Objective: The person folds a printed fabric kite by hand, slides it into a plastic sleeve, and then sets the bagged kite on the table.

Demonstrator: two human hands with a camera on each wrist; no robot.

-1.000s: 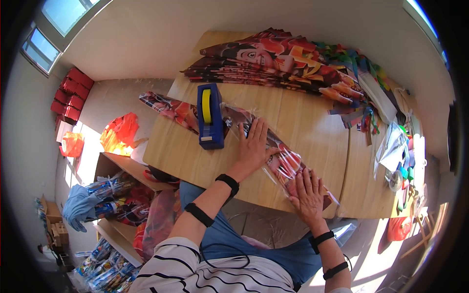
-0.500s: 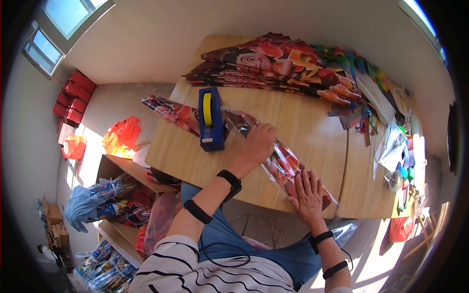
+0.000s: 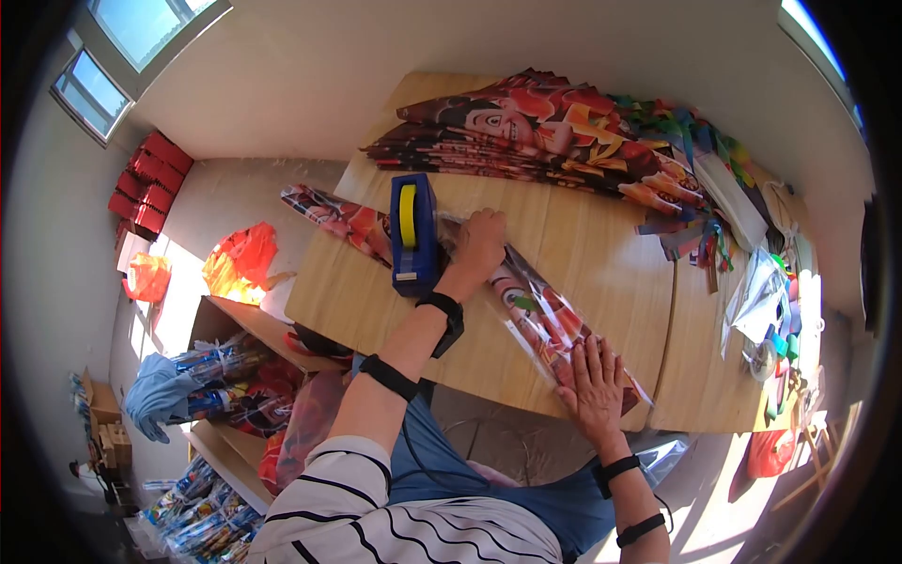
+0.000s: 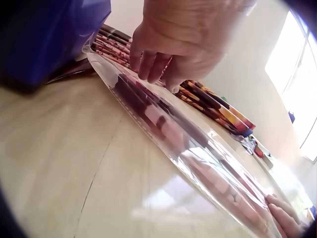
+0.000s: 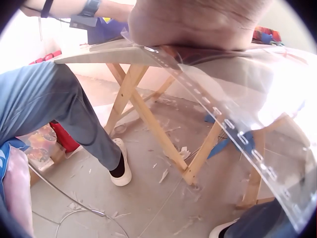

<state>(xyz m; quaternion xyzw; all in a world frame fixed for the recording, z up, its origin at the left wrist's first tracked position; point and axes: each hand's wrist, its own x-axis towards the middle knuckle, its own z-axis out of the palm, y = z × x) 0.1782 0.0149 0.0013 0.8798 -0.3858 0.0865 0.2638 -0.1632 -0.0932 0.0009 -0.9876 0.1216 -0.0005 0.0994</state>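
Fingers of the right hand (image 3: pixel 594 393) are laid straight on the clear sleeve (image 3: pixel 539 315) at four o'clock; those of the left hand (image 3: pixel 480 244) are bent at ten, whether clamped cannot be told.

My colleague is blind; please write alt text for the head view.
A person's right hand lies flat on a printed piece in a clear sleeve on a wooden table, the left hand at the sleeve's far end. A blue tape dispenser stands beside the left hand; stacked printed sheets lie behind.
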